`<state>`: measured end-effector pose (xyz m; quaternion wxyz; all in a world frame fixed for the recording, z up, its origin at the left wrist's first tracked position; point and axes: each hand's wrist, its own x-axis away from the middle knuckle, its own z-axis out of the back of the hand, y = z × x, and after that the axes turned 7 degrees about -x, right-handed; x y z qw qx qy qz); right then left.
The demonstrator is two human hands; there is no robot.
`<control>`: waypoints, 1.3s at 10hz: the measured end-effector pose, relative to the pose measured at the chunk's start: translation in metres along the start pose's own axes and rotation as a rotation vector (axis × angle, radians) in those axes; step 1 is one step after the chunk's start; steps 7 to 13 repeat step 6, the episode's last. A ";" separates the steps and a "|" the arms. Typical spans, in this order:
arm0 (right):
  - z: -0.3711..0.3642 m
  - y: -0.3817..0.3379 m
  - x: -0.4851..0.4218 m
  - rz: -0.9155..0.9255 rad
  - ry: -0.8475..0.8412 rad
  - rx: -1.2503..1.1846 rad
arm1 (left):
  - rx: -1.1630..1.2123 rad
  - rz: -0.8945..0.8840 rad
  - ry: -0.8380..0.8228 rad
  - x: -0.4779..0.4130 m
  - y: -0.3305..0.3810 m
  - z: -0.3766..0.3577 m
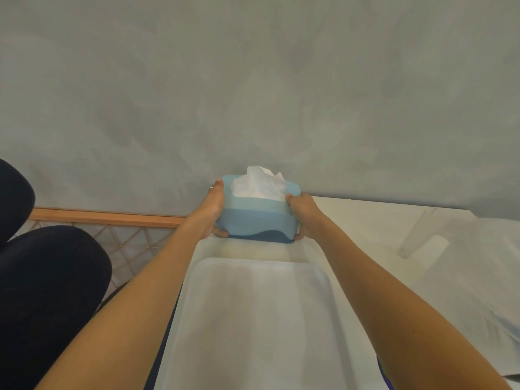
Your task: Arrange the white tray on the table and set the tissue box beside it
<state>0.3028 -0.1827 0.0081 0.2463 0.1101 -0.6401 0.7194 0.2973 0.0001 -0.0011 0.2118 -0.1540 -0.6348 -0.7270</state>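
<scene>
- Both hands clamp the tissue box by its short ends: left hand at 9 o'clock of it, right hand at 3 o'clock. A two-sided hold like this likely keeps the box level and square while it is placed.
- Left fingers curl under the near bottom corner, thumb lying up the end; right fingers likewise wrap the other end. Both are closed on the box.
- The box sits at 12 o'clock of the tray, just beyond its far rim, close to the wall.
- Whether it rests on the surface or is held just above it, I cannot tell.
- Its long axis runs 9 to 3, across the tray's end; the tissue points upward.
</scene>
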 end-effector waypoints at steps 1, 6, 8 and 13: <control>0.000 -0.003 0.003 -0.008 0.005 0.013 | 0.024 0.004 -0.018 0.003 0.002 0.000; 0.045 0.014 0.098 0.213 0.109 0.242 | -0.357 -0.498 0.420 0.103 -0.007 0.001; 0.045 0.014 0.098 0.213 0.109 0.242 | -0.357 -0.498 0.420 0.103 -0.007 0.001; 0.045 0.014 0.098 0.213 0.109 0.242 | -0.357 -0.498 0.420 0.103 -0.007 0.001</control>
